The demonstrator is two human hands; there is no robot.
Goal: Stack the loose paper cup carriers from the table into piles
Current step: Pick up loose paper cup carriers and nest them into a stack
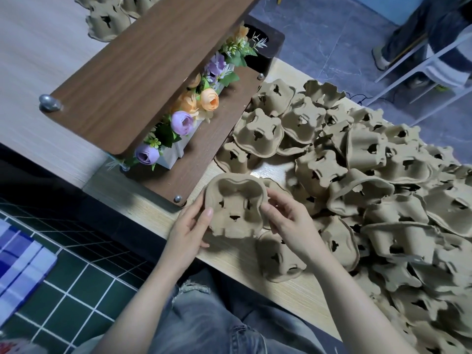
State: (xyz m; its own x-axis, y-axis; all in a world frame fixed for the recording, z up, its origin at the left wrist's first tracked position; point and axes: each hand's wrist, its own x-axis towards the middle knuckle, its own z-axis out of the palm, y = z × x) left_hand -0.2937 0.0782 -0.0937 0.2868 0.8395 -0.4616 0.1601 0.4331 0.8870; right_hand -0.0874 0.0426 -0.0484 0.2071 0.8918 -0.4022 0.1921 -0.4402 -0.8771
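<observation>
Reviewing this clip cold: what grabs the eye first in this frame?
The sprawling heap of loose carriers covering the table's right side stands out most. At the near edge, the left hand and right hand hold one carrier between them above the table. To the left, orange and purple flowers sit in a wooden shelf.

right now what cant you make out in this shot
Head view only:
- Held carrier: one piece or several nested, unclear; left hand and right hand cover its sides.
- Loose carrier heap: right edge cuts it off.
- Far carriers: cut by top edge, partly behind the wooden shelf.
</observation>
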